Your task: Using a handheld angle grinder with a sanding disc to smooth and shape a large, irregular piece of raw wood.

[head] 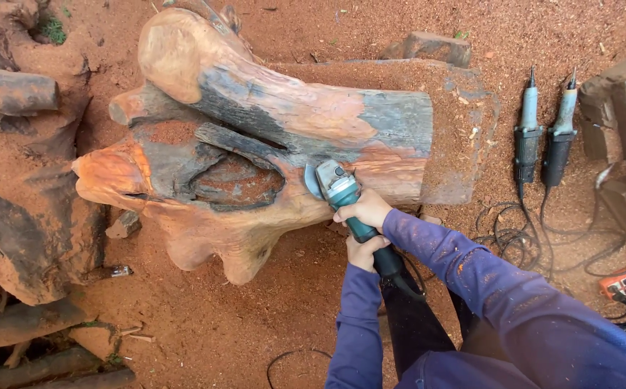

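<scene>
Right hand (365,209) and left hand (364,252) both clamp teal angle grinder (342,194); disc touches carved log (255,137) at 11 o'clock; two die grinders (543,137) at 2 o'clock.

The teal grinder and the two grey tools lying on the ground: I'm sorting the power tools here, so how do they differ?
The teal grinder is gripped by the right hand and left hand against the carved log; the two grey tools lie unheld on the red ground. The grinder has a broad guarded head; the grey tools taper to thin tips. All have cords.
</scene>
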